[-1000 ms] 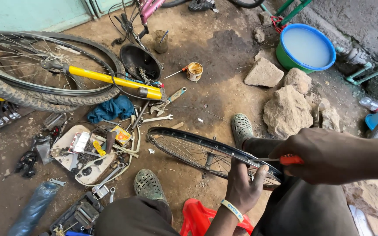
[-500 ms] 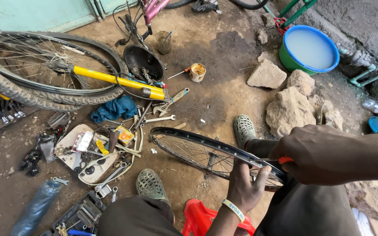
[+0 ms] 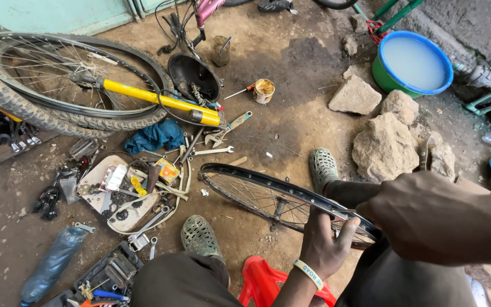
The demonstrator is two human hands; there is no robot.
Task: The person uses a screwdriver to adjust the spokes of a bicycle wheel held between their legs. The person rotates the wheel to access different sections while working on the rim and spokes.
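Both hands worked on a bare bicycle rim [image 3: 268, 190] held low over the dirt floor.

The left hand [image 3: 325, 241] gripped its near edge, fingers curled round; the right hand [image 3: 427, 219] pressed closed on the rim beside it.

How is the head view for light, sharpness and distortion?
Head view: soft, even daylight with faint shadows; wide-angle lens bows the edges; ground clutter and bare rim are sharp; the right hand looms large and dark up close; left hand clear; pale glare on the basin water.
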